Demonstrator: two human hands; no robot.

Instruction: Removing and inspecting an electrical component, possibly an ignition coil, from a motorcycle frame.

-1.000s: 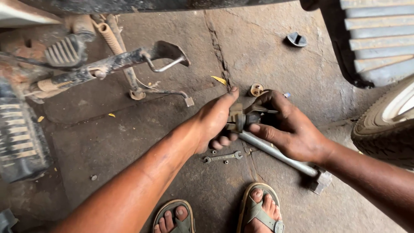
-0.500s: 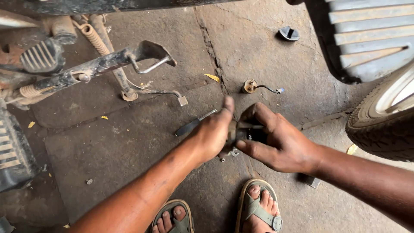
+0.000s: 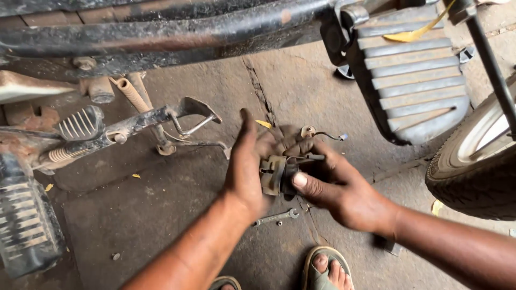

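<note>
1. Holding a small dark metal part (image 3: 277, 174) at frame centre, both hands meet above the stained concrete floor (image 3: 161, 209).
2. Left hand (image 3: 248, 166), entering from 7 o'clock, lies flat against the part's left side; its fingers are extended toward 12 o'clock, nearly straight and not curled around the part.
3. Right hand (image 3: 336, 185), entering from 4 o'clock, closes around the part's right side, thumb pressed on the near face and fingers wrapped behind.
4. Small open-ended spanner (image 3: 277, 217) lies on the floor at 6 o'clock from the part, with a tiny fastener just beside it.
5. Short wired fitting (image 3: 317, 132) lies on the floor at 1 o'clock from the hands.
6. Motorcycle frame tube (image 3: 161, 37) crosses the top; footrest and stand linkage (image 3: 134, 126) sit at 9 o'clock.
7. Ribbed black panel (image 3: 414, 75) and tyre (image 3: 473, 182) occupy 2 to 3 o'clock.
8. Sandalled foot (image 3: 325, 268) shows at 6 o'clock.
</note>
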